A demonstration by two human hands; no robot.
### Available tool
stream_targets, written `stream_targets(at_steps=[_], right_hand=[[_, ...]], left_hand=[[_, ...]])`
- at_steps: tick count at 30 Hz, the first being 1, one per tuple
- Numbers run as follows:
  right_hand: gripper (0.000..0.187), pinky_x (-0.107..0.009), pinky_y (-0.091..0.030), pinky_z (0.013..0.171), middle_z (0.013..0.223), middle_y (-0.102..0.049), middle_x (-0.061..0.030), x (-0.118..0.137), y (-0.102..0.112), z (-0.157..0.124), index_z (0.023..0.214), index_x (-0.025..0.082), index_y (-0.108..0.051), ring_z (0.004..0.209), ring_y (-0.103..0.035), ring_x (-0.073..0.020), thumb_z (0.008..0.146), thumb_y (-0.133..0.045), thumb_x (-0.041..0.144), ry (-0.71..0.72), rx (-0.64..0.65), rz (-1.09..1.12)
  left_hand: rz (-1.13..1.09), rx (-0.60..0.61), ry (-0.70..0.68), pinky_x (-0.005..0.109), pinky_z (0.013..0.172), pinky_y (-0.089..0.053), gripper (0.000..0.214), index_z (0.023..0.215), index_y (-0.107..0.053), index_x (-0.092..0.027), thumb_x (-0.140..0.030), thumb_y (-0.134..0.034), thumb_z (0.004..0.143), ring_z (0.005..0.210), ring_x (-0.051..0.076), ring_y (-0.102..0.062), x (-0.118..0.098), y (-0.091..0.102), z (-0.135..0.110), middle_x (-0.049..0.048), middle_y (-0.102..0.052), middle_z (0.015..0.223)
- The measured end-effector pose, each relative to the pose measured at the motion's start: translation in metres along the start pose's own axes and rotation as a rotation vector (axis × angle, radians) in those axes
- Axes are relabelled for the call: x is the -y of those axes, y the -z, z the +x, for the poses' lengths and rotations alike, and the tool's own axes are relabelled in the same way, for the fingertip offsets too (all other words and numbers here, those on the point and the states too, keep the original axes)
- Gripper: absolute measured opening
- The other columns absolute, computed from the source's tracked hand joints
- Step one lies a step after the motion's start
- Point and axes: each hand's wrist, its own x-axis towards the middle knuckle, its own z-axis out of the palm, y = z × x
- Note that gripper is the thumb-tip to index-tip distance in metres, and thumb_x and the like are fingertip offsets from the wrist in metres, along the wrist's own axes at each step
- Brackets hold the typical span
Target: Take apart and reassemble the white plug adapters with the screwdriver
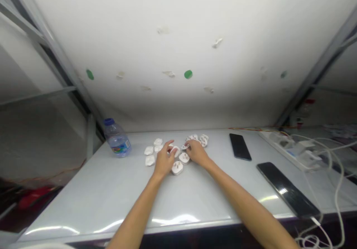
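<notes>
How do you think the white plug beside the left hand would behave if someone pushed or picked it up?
The white plug looks like rigid moulded plastic, so it is probably stiff and fairly light for its size. Its squat, flat-based shape suggests it would slide rather than roll, perhaps easily on the glossy table.

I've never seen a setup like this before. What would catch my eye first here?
Your eye would likely go first to the left hand and right hand, reaching into a cluster of small white plastic plugs at the middle of the white table. Left of them stands a water bottle with a blue cap. To the right lie two black phones and a white power strip trailing white cables.
</notes>
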Motion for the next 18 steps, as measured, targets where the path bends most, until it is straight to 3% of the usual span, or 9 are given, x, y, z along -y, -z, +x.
stream_targets(at_steps=[3, 7, 11, 14, 18], right_hand=[[0.018, -0.036, -0.050, 0.088, 0.098, -0.073, -0.0095, 0.000, 0.002, -0.004, 0.095, 0.017, -0.071, 0.095, -0.066, -0.0237, 0.078, -0.066, 0.012, -0.015, -0.012, 0.015], [0.018, -0.032, -0.051, 0.081, 0.093, -0.074, -0.0086, 0.002, 0.005, -0.006, 0.092, 0.017, -0.072, 0.087, -0.067, -0.0221, 0.077, -0.072, 0.027, -0.026, -0.004, 0.095], [0.015, -0.030, -0.050, 0.075, 0.083, -0.074, -0.0078, 0.004, 0.008, -0.005, 0.086, 0.015, -0.073, 0.076, -0.067, -0.0196, 0.079, -0.069, 0.027, -0.070, 0.006, 0.190], [0.015, -0.031, -0.051, 0.075, 0.083, -0.074, -0.0076, 0.005, 0.010, -0.007, 0.087, 0.014, -0.073, 0.076, -0.068, -0.0199, 0.075, -0.072, 0.022, -0.089, 0.007, 0.229], [0.018, -0.032, -0.054, 0.079, 0.089, -0.075, -0.0063, 0.007, 0.010, -0.010, 0.091, 0.016, -0.073, 0.080, -0.069, -0.0191, 0.073, -0.072, 0.019, -0.019, 0.004, 0.382]], left_hand=[[-0.314, 0.005, 0.177, 0.032, 0.071, -0.050, 0.034, 0.107, -0.067, -0.016, -0.031, -0.068, 0.077, 0.078, 0.020, -0.065, 0.000, -0.007, 0.002, 0.0045, -0.070, 0.082], [-0.542, -0.014, 0.331, 0.034, 0.070, -0.057, 0.038, 0.094, -0.060, -0.016, -0.030, -0.078, 0.063, 0.076, 0.019, -0.068, 0.001, -0.010, 0.003, 0.0050, -0.069, 0.086], [-0.790, -0.076, 0.489, 0.035, 0.074, -0.060, 0.049, 0.095, -0.058, -0.016, -0.016, -0.083, 0.053, 0.074, 0.017, -0.068, -0.004, -0.006, 0.003, 0.0015, -0.067, 0.081], [-0.848, -0.030, 0.563, 0.032, 0.075, -0.059, 0.040, 0.093, -0.062, -0.014, -0.016, -0.082, 0.058, 0.078, 0.017, -0.069, -0.009, -0.003, 0.004, 0.0053, -0.070, 0.084], [-0.813, -0.024, 0.575, 0.023, 0.059, -0.051, 0.041, 0.091, -0.066, -0.012, -0.022, -0.085, 0.056, 0.067, 0.013, -0.065, -0.009, -0.003, 0.006, 0.0060, -0.071, 0.082]])
